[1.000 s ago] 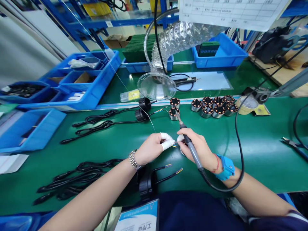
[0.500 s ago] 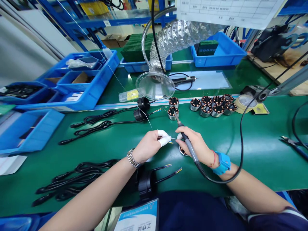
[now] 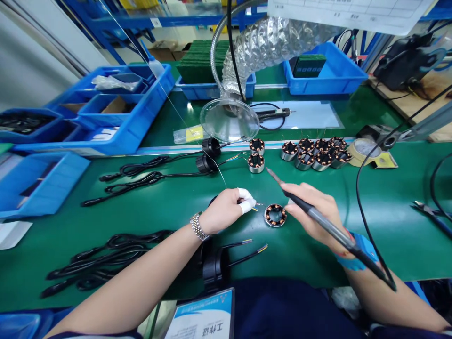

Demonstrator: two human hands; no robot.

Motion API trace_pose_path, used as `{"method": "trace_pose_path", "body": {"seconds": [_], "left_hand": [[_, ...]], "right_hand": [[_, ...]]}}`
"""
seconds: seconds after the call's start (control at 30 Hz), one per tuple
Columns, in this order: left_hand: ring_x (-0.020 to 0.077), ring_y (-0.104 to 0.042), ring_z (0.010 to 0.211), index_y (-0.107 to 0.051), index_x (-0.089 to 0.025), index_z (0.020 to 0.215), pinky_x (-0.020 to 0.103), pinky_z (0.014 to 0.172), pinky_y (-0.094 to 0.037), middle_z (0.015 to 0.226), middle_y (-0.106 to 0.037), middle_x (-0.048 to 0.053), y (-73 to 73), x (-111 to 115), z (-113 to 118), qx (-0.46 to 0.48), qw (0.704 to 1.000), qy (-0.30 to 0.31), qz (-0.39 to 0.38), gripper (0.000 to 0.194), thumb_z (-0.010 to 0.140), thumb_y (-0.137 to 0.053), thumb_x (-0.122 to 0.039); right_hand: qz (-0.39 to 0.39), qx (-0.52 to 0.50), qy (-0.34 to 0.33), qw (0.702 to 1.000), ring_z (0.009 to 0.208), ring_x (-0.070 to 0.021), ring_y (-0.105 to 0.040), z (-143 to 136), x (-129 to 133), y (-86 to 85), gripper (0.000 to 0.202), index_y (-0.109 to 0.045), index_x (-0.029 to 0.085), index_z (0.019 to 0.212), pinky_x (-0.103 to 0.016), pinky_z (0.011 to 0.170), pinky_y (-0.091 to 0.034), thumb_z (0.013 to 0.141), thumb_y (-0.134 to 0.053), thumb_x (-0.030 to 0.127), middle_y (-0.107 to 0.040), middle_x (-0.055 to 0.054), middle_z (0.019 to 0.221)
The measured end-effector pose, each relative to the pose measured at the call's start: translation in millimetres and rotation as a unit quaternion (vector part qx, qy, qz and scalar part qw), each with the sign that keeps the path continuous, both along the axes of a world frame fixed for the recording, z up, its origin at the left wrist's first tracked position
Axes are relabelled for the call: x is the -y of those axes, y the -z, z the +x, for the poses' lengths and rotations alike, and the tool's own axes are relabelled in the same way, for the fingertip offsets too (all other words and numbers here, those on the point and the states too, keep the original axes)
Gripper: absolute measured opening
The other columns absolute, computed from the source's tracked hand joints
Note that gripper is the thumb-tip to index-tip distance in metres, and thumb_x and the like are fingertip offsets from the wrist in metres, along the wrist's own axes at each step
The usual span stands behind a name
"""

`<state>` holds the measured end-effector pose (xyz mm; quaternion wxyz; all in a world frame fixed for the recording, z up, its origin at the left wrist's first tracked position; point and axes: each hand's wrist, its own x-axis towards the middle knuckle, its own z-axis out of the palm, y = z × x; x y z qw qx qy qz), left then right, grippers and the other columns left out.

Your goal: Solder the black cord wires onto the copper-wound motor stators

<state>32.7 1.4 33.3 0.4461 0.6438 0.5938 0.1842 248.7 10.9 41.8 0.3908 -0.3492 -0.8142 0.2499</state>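
Note:
My left hand (image 3: 226, 210), with white finger covers, pinches a cable's thin coloured wires (image 3: 254, 208) just left of a motor stator (image 3: 268, 217). A fine solder wire (image 3: 221, 175) runs down to that hand. My right hand (image 3: 312, 207) is wrapped round a soldering iron (image 3: 328, 226), whose tip points up and left, apart from the wires. The stator lies flat between my hands, its copper coils facing up. Beyond them stand two more stators (image 3: 256, 168), beside black round caps (image 3: 206, 164) with cables.
A group of stators (image 3: 304, 162) stands at the back right near a tape roll (image 3: 365, 149). A fume hood (image 3: 229, 125) hangs over the middle. Black cables (image 3: 116, 256) lie front left, blue bins (image 3: 130, 132) back left, pliers (image 3: 429, 212) far right.
My right hand has moved right, drawing the soldering iron away from the stator behind and tilting it lower. The near stator has come into full view. My left hand keeps its pinch.

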Motion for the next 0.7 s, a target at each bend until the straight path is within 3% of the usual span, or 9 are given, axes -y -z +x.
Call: {"method": "trace_pose_path", "body": {"seconds": [0.17,0.43,0.7], "left_hand": [[0.0136,-0.051,0.063,-0.058,-0.015,0.066,0.024,0.059,-0.038,0.067,-0.059,0.001,0.5,0,0,-0.012,1.0,0.001,0.015,0.022,0.075,-0.048,-0.032],[0.0127,-0.05,0.06,-0.058,-0.015,0.066,0.024,0.056,-0.036,0.065,-0.058,0.001,0.6,1,1,-0.028,0.999,-0.002,0.019,0.023,0.075,-0.047,-0.033],[0.0111,-0.046,0.055,-0.057,-0.015,0.063,0.023,0.052,-0.033,0.06,-0.054,-0.001,0.4,0,1,-0.027,0.999,-0.004,0.027,0.021,0.074,-0.047,-0.031]], "right_hand": [[-0.056,-0.053,0.004,0.997,0.068,-0.0146,-0.053,13,3,-3.5,0.016,-0.061,0.02,0.092,-0.029,0.062,-0.043,0.078,-0.053,0.021,-0.061,-0.004,0.079],[-0.149,-0.05,-0.032,0.987,0.065,-0.0126,-0.052,14,1,1.6,0.009,-0.06,0.02,0.083,-0.027,0.061,-0.042,0.078,-0.053,0.021,-0.059,-0.001,0.074],[-0.17,-0.058,-0.029,0.983,0.066,-0.0129,-0.052,11,1,1.7,0.009,-0.06,0.02,0.082,-0.026,0.06,-0.041,0.078,-0.053,0.022,-0.059,-0.001,0.074]]}}
